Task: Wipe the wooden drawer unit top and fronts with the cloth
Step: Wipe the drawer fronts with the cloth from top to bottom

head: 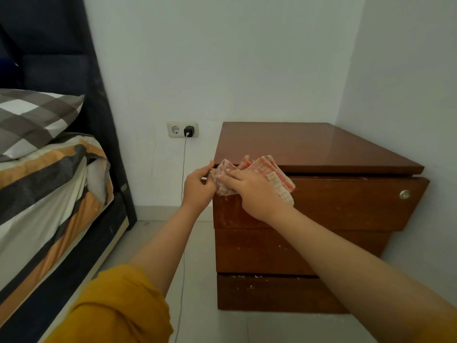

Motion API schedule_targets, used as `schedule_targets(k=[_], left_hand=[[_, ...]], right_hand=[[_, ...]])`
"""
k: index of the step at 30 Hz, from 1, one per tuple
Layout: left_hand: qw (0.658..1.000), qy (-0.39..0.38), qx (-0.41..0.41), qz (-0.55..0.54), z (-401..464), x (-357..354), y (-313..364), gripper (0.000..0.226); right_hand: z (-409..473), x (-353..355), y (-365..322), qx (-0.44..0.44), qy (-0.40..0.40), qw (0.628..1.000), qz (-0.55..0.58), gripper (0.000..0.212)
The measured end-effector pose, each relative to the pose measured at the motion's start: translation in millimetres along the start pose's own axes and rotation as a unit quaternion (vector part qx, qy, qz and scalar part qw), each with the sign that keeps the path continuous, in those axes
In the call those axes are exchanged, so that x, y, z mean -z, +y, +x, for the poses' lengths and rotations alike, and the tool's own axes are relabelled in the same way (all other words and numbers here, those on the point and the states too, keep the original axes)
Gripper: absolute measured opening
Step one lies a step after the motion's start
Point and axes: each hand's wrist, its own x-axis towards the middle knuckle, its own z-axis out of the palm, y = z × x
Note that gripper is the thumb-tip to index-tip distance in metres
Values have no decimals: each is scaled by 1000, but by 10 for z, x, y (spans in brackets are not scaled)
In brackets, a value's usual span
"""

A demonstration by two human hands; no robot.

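The brown wooden drawer unit stands in the room's corner, with a glossy top and three drawer fronts. A crumpled orange-and-white striped cloth hangs over the front left edge of its top, in front of the upper drawer. My left hand pinches the cloth's left end at the unit's front left corner. My right hand grips the cloth from the front, fingers curled into the fabric against the upper drawer front. A round metal lock sits at that drawer's right end.
A bed with striped sheet and checked pillow lies to the left, backed by a dark headboard. A wall socket holds a black charger, whose white cable drops to the pale tiled floor between bed and unit.
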Motion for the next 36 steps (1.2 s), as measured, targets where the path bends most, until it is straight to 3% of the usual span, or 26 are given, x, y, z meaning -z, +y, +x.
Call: schedule_targets(k=[19, 25, 29, 32, 36], left_hand=[[998, 28, 23, 53, -24, -45, 23, 36], [973, 44, -103, 203, -212, -149, 75, 54], [944, 52, -190, 263, -246, -260, 61, 39], [932, 70, -201, 292, -272, -335, 47, 34], [913, 68, -213, 341, -284, -339, -27, 45]], right_hand=[[-263, 87, 482, -68, 5, 997, 28, 76], [-345, 151, 649, -73, 14, 996, 42, 71], [-413, 157, 744, -71, 24, 996, 37, 68], [-455, 140, 794, -75, 37, 996, 40, 64], [-502, 138, 830, -80, 46, 995, 45, 61]])
